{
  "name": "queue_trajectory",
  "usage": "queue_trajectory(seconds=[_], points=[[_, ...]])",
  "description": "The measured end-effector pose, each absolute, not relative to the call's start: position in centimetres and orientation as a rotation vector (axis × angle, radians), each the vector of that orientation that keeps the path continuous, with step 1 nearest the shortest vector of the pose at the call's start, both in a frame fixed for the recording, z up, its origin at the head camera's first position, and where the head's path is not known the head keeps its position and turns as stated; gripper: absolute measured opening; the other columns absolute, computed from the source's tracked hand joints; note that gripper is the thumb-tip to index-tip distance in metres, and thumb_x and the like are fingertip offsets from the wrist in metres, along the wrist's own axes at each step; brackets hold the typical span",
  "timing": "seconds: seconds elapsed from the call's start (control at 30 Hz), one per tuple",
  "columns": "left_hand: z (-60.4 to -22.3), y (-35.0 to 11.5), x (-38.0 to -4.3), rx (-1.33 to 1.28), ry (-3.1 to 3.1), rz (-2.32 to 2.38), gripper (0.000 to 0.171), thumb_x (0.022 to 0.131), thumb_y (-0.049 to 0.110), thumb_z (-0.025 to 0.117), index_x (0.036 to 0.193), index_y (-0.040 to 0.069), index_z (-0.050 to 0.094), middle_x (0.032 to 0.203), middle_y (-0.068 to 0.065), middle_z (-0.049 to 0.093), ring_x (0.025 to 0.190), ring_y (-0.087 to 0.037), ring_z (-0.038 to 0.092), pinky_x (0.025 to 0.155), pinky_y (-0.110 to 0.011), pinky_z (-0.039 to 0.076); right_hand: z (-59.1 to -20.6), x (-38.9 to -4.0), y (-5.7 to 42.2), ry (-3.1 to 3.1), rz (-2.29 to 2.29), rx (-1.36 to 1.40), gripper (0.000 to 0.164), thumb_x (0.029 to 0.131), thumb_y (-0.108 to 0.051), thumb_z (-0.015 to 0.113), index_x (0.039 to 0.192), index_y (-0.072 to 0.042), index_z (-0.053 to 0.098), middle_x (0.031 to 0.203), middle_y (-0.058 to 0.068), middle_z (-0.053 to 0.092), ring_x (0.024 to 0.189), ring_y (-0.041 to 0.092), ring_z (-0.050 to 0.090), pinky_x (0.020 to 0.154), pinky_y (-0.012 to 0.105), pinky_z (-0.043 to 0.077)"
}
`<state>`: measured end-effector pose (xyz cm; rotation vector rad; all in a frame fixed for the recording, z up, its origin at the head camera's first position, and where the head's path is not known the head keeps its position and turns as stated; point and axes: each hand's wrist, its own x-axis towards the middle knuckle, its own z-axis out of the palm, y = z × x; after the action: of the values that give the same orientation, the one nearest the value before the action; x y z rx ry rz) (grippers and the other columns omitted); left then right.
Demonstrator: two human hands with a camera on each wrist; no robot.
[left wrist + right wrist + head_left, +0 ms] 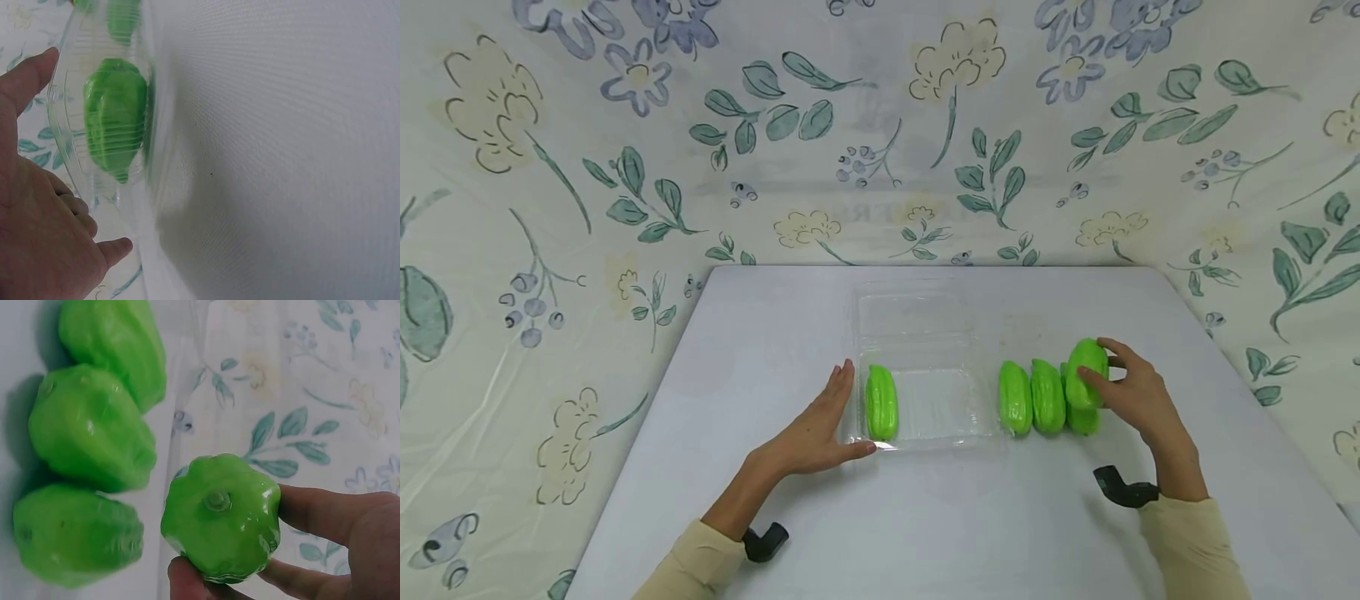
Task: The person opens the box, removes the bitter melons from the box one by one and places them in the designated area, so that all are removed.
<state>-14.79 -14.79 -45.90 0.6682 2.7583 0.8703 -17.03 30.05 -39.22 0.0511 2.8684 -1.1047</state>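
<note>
My right hand (1138, 392) pinches a glossy, ribbed green vegetable (1087, 373), pepper-like, between thumb and fingers. In the right wrist view its end with a small round nub (217, 500) faces the camera. It is held above the table at the right end of a row of similar green vegetables (1015, 398). My left hand (812, 433) is at the near left corner of a clear plastic clamshell box (940, 437), fingers extended along its left side and thumb by the front edge. One green vegetable (882, 403) lies upright-lengthwise at the left inside the box.
The box's clear lid (913, 312) is folded back behind its base on the white table (760, 333). A floral cloth (880, 167) hangs behind the table. Black curved wrist mounts (1123, 487) stick out from both wrists.
</note>
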Motion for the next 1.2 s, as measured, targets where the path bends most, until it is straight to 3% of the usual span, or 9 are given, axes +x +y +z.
queue_trajectory(seconds=[0.53, 0.93, 1.2], points=[[-45.8, -14.7, -15.0, 0.658, 2.763, 0.866, 0.119, 0.081, 0.060, 0.070, 0.157, 0.006, -0.003, 0.163, -0.003, -0.005, 0.149, -0.018, -0.004, 0.116, -0.046, 0.018, -40.6, -16.7, 33.7, 2.824, -1.026, 0.146, 0.072, 0.102, -0.033, 0.051, 0.150, 0.009, 0.020, 0.139, 0.047, 0.029, 0.118, 0.062, 0.040, 0.084, 0.062, 0.048], [-45.8, -14.7, -14.8, 0.658, 2.759, 0.876, 0.119, 0.081, 0.061, 0.069, 0.157, 0.006, -0.003, 0.164, -0.005, -0.004, 0.149, -0.019, -0.003, 0.115, -0.047, 0.019, -42.1, -16.9, 34.4, 2.740, -1.022, 0.198, 0.072, 0.102, -0.033, 0.049, 0.152, 0.008, 0.016, 0.141, 0.046, 0.026, 0.123, 0.063, 0.033, 0.090, 0.067, 0.042], [-45.8, -14.6, -14.8, 0.645, 2.759, 0.875, 0.119, 0.080, 0.062, 0.068, 0.157, 0.006, -0.004, 0.164, -0.005, -0.003, 0.149, -0.020, -0.003, 0.114, -0.048, 0.020, -43.0, -16.7, 34.7, 2.737, -0.963, 0.213, 0.071, 0.100, -0.029, 0.052, 0.149, 0.011, 0.019, 0.139, 0.047, 0.028, 0.121, 0.062, 0.037, 0.086, 0.063, 0.047]])
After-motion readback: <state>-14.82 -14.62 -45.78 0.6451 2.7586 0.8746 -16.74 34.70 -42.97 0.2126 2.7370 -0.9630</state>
